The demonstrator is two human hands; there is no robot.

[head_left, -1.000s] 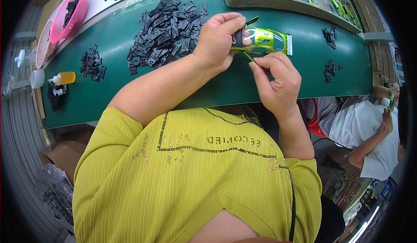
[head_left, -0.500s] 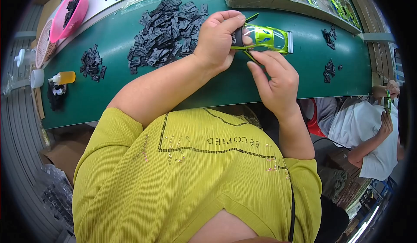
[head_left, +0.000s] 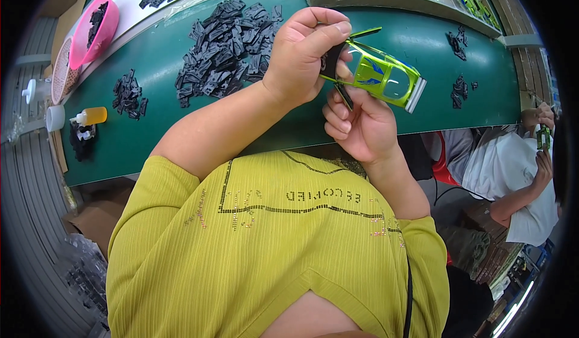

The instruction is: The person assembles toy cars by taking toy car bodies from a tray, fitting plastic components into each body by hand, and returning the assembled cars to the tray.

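Observation:
A bright green toy car body with blue markings, clear windows and a silver rear wing is held above the green table, tilted to the right. My left hand is closed on its front end, where a black part shows between the fingers. One green door stands swung out on the far side, another on the near side. My right hand grips the near side of the car, its thumb and fingers around the near door. Exactly how the fingertips meet the car is partly hidden.
A large pile of black plastic parts lies left of my hands, with smaller heaps farther left and right. Pink basket and yellow bottle stand at left. A box of green car bodies lines the back. At right a person handles a similar car.
The car has turned, its rear end swinging toward me and to the right. My right hand has moved in under its near side and closed on the door area.

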